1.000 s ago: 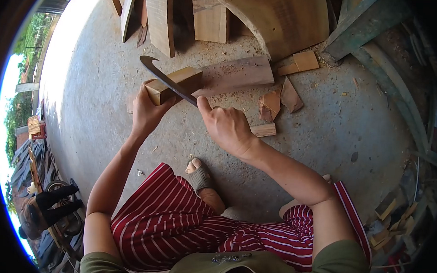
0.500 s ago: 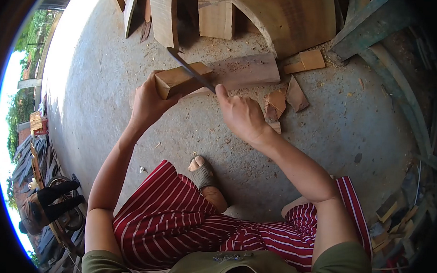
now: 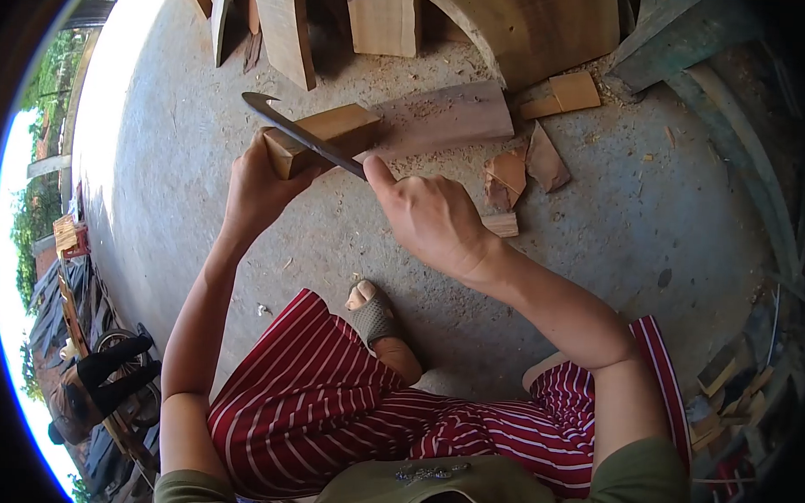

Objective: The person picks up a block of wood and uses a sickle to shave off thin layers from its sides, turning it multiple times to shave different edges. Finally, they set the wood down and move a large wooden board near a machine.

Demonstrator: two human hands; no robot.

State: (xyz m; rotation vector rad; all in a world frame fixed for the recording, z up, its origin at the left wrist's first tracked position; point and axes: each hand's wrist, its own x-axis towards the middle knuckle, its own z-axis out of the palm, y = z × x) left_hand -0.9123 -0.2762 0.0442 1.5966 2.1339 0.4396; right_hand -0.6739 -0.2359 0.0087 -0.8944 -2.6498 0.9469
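My left hand (image 3: 261, 183) grips the near left end of a rectangular wooden block (image 3: 336, 129), which is tilted with its far end up and to the right. Closed in a fist, my right hand (image 3: 432, 219) holds a billhook (image 3: 291, 128), its handle hidden inside the fingers. The dark blade crosses over the block's near end, and its hooked tip points up and left, beyond my left hand. Behind the block, a thick plank (image 3: 451, 120) strewn with shavings lies on the concrete floor.
Broken wood pieces (image 3: 507, 177) and a small board (image 3: 575, 92) lie right of the plank. Upright boards (image 3: 282, 26) and a large curved slab (image 3: 534, 30) stand at the back. Scrap wood (image 3: 726, 387) is piled at the right. A person (image 3: 96, 387) is at the far left.
My right hand and the billhook have moved left, so the hooked tip now reaches farther past the block. My left hand and the block have shifted slightly left in view.
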